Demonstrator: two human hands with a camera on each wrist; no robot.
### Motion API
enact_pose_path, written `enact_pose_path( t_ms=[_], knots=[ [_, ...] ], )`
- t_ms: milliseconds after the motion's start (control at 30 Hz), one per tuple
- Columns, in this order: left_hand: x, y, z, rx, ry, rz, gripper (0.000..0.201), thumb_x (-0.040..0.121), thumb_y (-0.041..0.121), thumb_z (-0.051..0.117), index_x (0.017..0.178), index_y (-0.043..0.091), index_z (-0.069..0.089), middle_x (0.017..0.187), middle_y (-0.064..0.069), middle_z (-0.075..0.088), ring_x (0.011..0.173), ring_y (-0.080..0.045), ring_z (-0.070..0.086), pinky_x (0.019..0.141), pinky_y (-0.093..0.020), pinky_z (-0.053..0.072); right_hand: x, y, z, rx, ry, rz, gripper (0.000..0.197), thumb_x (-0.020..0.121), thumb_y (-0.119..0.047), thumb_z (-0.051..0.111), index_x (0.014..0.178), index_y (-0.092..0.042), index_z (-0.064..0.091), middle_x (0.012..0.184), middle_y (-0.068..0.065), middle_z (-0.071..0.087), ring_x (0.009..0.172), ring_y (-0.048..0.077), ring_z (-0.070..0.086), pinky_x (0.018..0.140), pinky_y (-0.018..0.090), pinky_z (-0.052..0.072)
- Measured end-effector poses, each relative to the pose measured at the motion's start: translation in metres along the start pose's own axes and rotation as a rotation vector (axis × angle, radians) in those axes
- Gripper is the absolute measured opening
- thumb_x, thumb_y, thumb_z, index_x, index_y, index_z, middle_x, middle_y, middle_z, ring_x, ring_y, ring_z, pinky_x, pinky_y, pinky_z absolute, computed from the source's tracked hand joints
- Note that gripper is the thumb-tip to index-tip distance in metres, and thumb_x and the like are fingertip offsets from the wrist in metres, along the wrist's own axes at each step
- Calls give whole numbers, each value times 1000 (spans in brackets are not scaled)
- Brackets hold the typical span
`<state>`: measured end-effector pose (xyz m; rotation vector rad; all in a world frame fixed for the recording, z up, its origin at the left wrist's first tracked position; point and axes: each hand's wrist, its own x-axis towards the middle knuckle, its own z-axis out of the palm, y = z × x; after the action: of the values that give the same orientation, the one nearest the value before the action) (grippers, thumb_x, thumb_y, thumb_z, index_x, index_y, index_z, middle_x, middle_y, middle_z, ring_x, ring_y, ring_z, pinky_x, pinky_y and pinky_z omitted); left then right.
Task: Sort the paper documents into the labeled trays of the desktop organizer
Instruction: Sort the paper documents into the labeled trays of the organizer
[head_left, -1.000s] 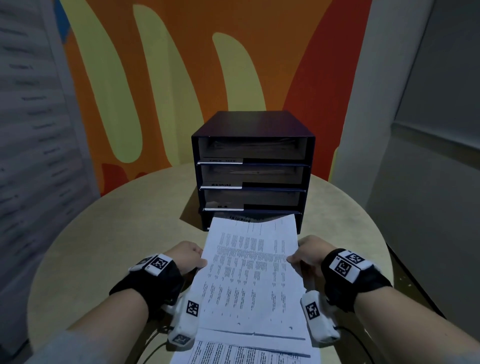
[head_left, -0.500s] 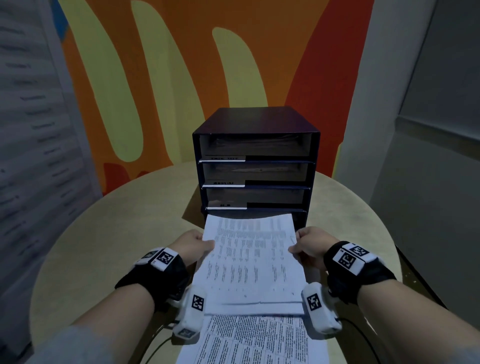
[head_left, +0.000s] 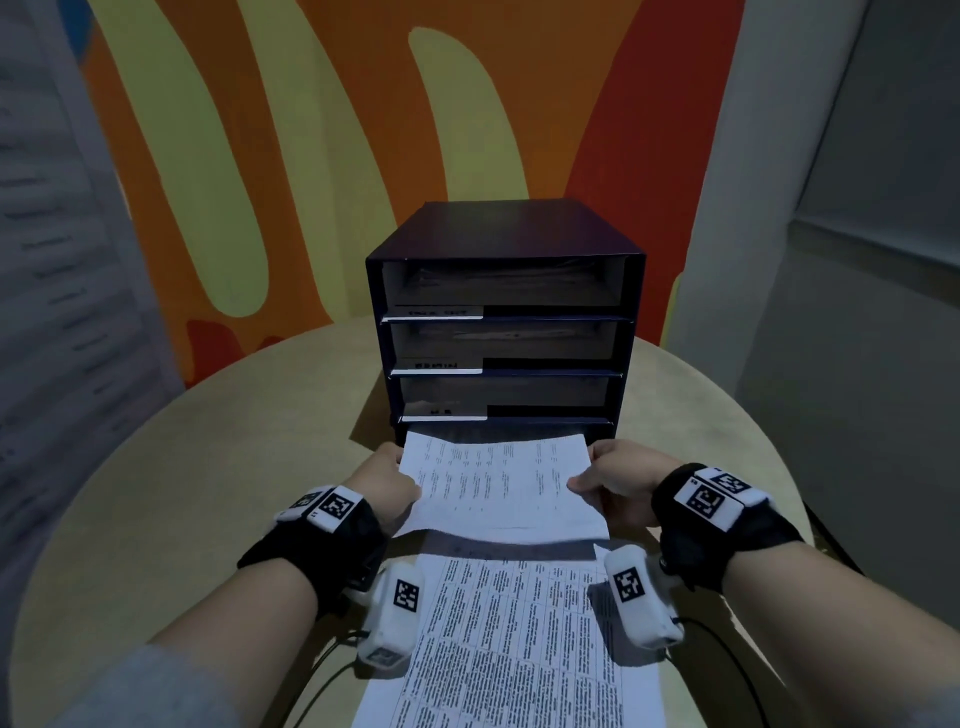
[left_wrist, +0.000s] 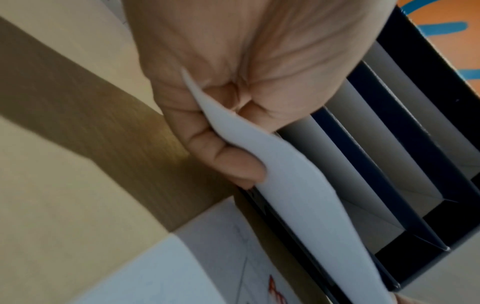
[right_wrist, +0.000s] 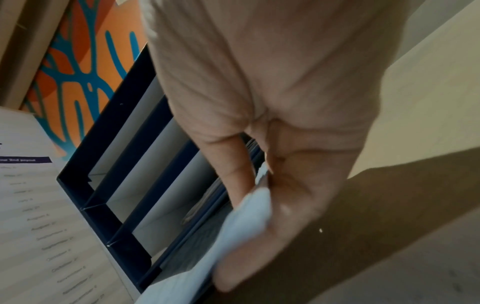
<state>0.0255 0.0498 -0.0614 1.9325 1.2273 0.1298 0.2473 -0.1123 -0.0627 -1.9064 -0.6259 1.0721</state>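
Note:
A dark blue desktop organizer with several stacked trays stands at the back of the round table. I hold a printed sheet level, its far edge inside the mouth of the bottom tray. My left hand pinches the sheet's left edge, and my right hand pinches its right edge. The left wrist view shows fingers curled round the sheet. In the right wrist view the thumb and fingers clamp the paper's edge. Another printed page lies on the table under my wrists.
The tan round table has bare wood on both sides of the organizer. White labels mark the fronts of the upper trays. An orange and yellow wall stands close behind; a grey wall is at the right.
Both hands have carried the sheet forward and lowered it, so its far edge now enters the bottom tray. The page lying underneath has come into view.

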Motion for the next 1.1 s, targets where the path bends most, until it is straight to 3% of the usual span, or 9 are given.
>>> enact_pose_path(
  t_ms=[67,167,333,433,533,633,767,867,1100],
  knots=[
    [4,1,2,-65,40,20,27,96,9,52,121,15,43,106,-4,58,86,-21,57,62,-27,44,4,1,1,-61,-14,14,12,84,5,62,94,-2,60,97,21,65,87,35,63,86,48,54],
    [1,6,5,-247,46,9,26,98,14,54,121,18,44,110,-8,65,83,-22,62,66,-30,52,8,0,1,30,92,6,8,91,6,56,89,-2,55,83,19,59,67,27,57,55,30,54],
    [3,8,9,-509,-89,-87,37,97,-1,47,124,25,44,107,-15,67,72,-20,63,50,-24,47,19,0,2,136,238,-10,23,95,4,50,78,-9,44,64,11,47,42,17,50,37,20,43],
    [11,11,10,-525,-9,-99,37,97,-6,35,122,19,46,97,-15,59,62,-16,51,44,-21,41,23,-3,8,213,166,19,7,98,0,47,103,-4,51,93,24,65,69,27,64,70,49,60],
    [15,16,14,-520,33,-114,36,97,-5,26,119,16,46,90,-13,49,59,-16,41,41,-20,37,25,-4,10,249,90,89,37,98,2,44,132,-12,39,71,9,44,54,16,44,56,33,56],
    [16,16,16,-486,56,-103,36,97,-5,27,122,13,46,91,-14,49,62,-18,43,47,-24,42,24,-6,8,231,53,98,62,93,14,45,144,-17,29,81,8,41,64,19,51,46,24,51],
    [12,14,11,6,118,114,33,95,11,49,128,14,46,106,-10,60,84,-23,59,71,-32,51,28,-12,7,205,90,118,39,93,16,42,125,-6,39,112,25,54,85,32,65,39,19,41],
    [3,19,8,430,222,265,36,90,24,58,124,16,50,126,-8,49,114,-26,49,94,-35,46,28,-14,7,133,139,101,18,95,12,45,106,-3,41,90,20,56,68,24,59,36,19,37],
    [-16,35,23,686,294,516,14,87,15,60,94,24,52,123,3,44,118,-20,42,95,-32,38,28,-16,6,167,165,143,19,98,4,45,80,-2,43,71,15,56,51,15,41,34,14,33]
  ],
)
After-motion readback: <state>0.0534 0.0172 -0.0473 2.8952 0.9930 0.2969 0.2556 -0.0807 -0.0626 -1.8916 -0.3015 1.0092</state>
